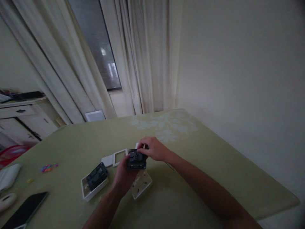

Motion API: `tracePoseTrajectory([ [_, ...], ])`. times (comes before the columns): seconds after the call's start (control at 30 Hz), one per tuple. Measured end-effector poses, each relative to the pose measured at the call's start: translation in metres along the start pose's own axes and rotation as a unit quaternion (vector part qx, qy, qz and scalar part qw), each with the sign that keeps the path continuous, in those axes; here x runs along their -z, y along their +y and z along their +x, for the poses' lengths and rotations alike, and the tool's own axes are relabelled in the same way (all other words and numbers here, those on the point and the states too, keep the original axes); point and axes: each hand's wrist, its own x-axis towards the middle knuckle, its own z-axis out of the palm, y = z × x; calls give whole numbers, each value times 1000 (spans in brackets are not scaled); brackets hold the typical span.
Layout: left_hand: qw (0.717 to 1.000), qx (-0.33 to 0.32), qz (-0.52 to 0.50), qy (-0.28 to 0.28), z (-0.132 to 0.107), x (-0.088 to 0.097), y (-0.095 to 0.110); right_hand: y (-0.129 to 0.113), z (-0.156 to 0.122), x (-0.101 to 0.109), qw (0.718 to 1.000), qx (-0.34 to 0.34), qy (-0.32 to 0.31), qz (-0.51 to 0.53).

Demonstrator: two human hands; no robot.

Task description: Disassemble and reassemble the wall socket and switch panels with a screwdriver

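My left hand [124, 178] is closed around a dark grey socket module [136, 160], holding it up over the green table [202, 159]. My right hand [153, 148] reaches in from the right, its fingers pinched at the module's far top edge. Under the hands lies a white faceplate [142, 186], face down. To the left, a second white socket plate [86, 190] lies with a dark module [97, 176] sitting in it. A white square frame [119, 156] and a small white cover [107, 160] lie just behind.
A black phone [26, 210] lies at the table's near left edge, beside white objects [8, 176]. Small colourful bits [49, 167] lie further in. Curtains [143, 57] and a window are behind the table, a white cabinet [23, 117] at left, a bare wall at right.
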Motion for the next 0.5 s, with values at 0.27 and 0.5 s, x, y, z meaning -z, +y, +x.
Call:
tracePoseTrajectory([
  [0.27, 997, -31, 57, 35, 1, 3, -13, 2, -3, -9, 999, -20, 0, -25],
  [0.5, 992, -71, 92, 39, 1, 7, -15, 2, -2, -11, 999, -19, 0, -28],
])
